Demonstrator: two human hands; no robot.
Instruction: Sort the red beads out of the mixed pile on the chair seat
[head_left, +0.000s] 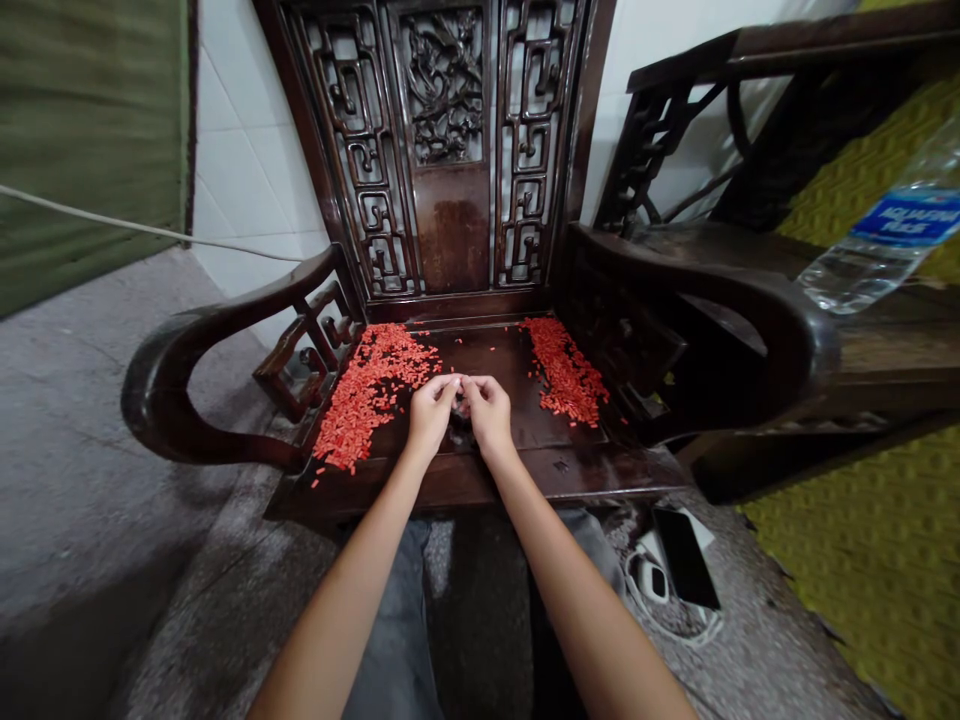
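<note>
Red-orange pellets (371, 385) lay in two loose heaps on the seat of a dark carved wooden armchair (450, 480), the larger heap on the left, a smaller heap (564, 368) on the right. Left hand (431, 415) and right hand (489, 412) met mid-seat between the heaps, fingers curled inward, tips almost touching; what they held could not be told. A dark lump (459, 425) sat half hidden beneath them. For pieces this small, close fingertips and low work over the bare wood looked best. Open room: the bare seat between the heaps. Edges: the near seat edge just below the wrists, with strays close to it at left; left armrest (172, 390) and right armrest (750, 310) at the sides; carved backrest (446, 140) far. Below the near edge, a smartphone (684, 555) lay on the floor, right.
</note>
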